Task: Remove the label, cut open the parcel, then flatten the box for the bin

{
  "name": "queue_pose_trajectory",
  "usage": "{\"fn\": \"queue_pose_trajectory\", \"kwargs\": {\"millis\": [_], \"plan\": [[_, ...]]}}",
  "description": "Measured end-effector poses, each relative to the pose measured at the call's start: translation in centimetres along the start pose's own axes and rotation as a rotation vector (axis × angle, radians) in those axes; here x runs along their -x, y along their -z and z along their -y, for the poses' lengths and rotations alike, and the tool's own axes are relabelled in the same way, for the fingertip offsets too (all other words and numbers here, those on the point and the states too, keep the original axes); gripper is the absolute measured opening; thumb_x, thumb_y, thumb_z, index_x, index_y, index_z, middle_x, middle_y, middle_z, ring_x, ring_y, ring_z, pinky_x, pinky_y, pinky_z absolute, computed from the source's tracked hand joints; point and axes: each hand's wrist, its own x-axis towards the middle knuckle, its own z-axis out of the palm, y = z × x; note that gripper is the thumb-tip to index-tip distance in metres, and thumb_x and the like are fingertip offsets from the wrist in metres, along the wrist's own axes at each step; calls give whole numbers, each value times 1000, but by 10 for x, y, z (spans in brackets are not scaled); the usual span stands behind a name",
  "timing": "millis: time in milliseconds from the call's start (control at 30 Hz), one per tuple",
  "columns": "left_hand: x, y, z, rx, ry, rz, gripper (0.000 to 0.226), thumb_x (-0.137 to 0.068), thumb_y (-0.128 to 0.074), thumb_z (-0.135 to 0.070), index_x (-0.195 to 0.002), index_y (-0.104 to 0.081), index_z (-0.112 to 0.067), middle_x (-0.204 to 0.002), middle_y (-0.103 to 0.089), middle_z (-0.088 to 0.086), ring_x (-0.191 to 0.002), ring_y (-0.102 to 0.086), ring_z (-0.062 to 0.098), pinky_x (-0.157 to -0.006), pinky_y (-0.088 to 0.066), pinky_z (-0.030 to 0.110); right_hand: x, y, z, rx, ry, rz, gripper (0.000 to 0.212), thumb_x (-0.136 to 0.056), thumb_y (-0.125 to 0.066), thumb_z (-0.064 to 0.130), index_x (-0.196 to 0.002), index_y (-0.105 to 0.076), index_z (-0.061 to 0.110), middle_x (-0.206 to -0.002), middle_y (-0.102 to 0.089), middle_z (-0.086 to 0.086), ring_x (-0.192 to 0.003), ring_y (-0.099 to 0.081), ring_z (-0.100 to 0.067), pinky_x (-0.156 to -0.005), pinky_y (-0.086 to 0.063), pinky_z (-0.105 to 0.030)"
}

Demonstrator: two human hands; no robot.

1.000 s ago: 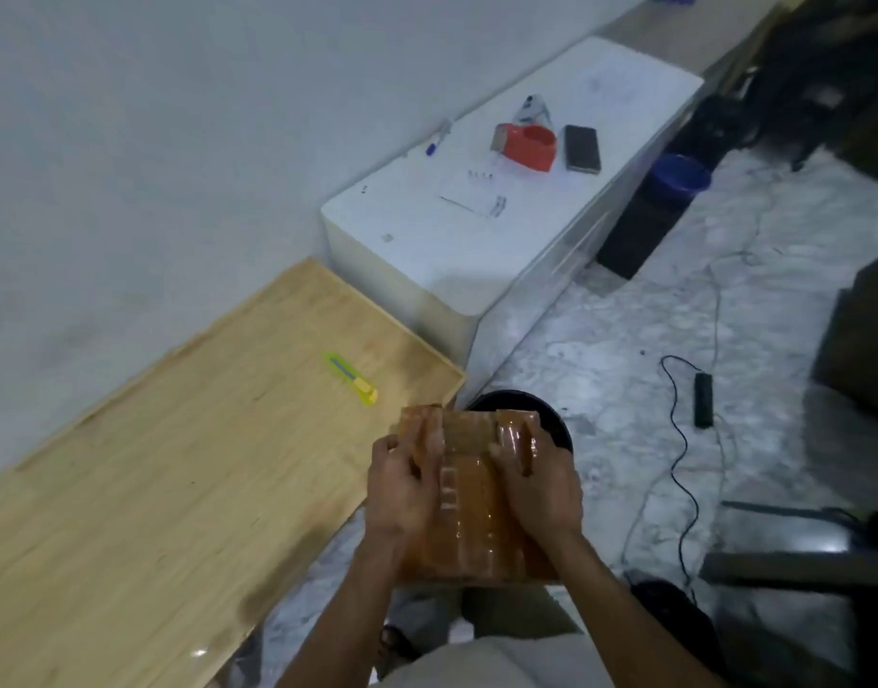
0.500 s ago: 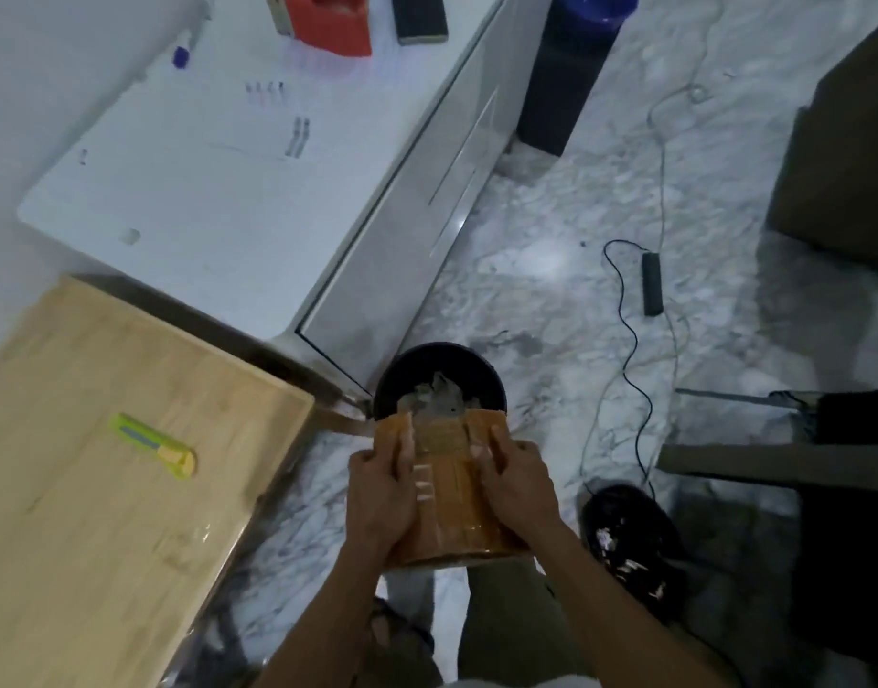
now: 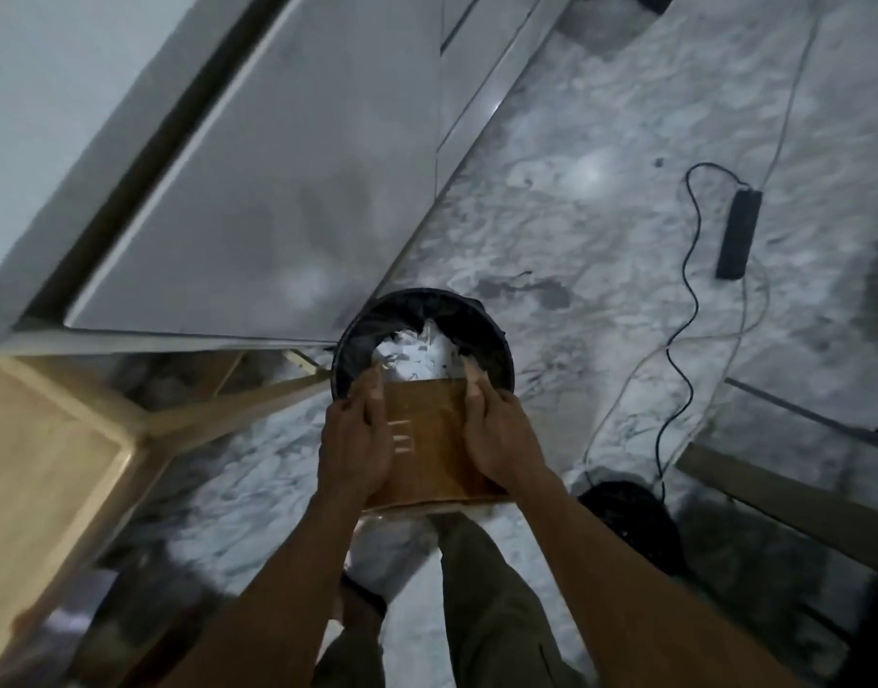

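A flattened brown cardboard box (image 3: 429,439), glossy with tape, is held between both hands just above the near rim of a round black bin (image 3: 496,335). My left hand (image 3: 355,441) grips its left edge and my right hand (image 3: 501,437) grips its right edge, fingers pointing toward the bin. The box's far end reaches over the bin's opening. White crumpled paper (image 3: 414,355) lies inside the bin. The box's underside is hidden.
A wooden table corner (image 3: 55,439) juts in at the left, a white cabinet (image 3: 258,181) stands beyond it. On the marble floor lie a black cable with a power strip (image 3: 737,233), a dark shoe (image 3: 630,513) and planks (image 3: 794,508) at right.
The view has tilted down and moved toward the bin. Both hands have carried the flattened box forward, so its far end now hangs over the bin's opening.
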Motion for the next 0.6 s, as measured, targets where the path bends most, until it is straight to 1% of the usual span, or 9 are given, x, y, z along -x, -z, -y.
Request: {"fn": "queue_pose_trajectory", "kwargs": {"millis": [33,100,167,233,333,433,533,600], "plan": [[-5,-3,0,-3,11,22,62,-101,-15,-59,-152,-38,-32,-142,-51,19,-128,-50,39,-107,-42,50,-10,-3,-3,4,-17,-1,61,-101,-15,55,-154,-21,25,-151,-38,-17,-132,-44,-38,-108,-36,-48],[-10,-2,-6,-34,49,71,65,-103,-19,-55,-157,-29,-20,-153,-42,20,-137,-42,39,-112,-36,47,-25,-4,-8,7,-72,-16,75,-96,-18,64,-155,-17,19,-151,-38,-21,-132,-44,-42,-108,-38,-53],[-10,3,-10,-68,67,95,68,-104,-21,-54,-158,-22,-12,-157,-36,20,-141,-37,39,-114,-33,47,-31,-1,-10,-11,-130,-22,81,-93,-22,67,-153,-18,13,-149,-40,-24,-132,-44,-44,-107,-38,-56],[-7,11,-11,-62,66,93,69,-104,-23,-55,-157,-22,-11,-157,-36,19,-143,-36,38,-115,-32,47,-28,6,-6,-23,-135,-26,75,-97,-27,59,-152,-24,8,-148,-42,-24,-132,-45,-42,-107,-39,-52],[4,23,-12,-19,74,86,68,-103,-28,-55,-156,-31,-11,-157,-39,17,-144,-35,35,-116,-31,46,-15,19,4,-39,-111,-21,62,-103,-31,46,-151,-29,6,-148,-43,-23,-133,-44,-39,-105,-37,-44],[23,38,-17,-12,50,64,68,-102,-31,-57,-152,-39,-11,-154,-43,17,-140,-41,36,-114,-35,47,6,31,16,-47,-55,-12,54,-104,-32,41,-145,-40,6,-139,-51,-22,-125,-51,-38,-92,-39,-36],[46,54,-29,24,30,55,64,-104,-34,-52,-151,-40,-9,-155,-42,16,-143,-36,33,-117,-30,45,27,41,27,-55,-8,-21,49,-104,-33,39,-137,-48,6,-127,-59,-20,-117,-56,-37,-82,-36,-31],[62,63,-37,44,6,28,62,-104,-36,-49,-151,-41,-8,-155,-40,17,-145,-34,32,-119,-28,43,39,44,32,-62,36,-50,47,-104,-34,39,-130,-53,5,-119,-63,-19,-111,-59,-37,-79,-35,-30]]}}
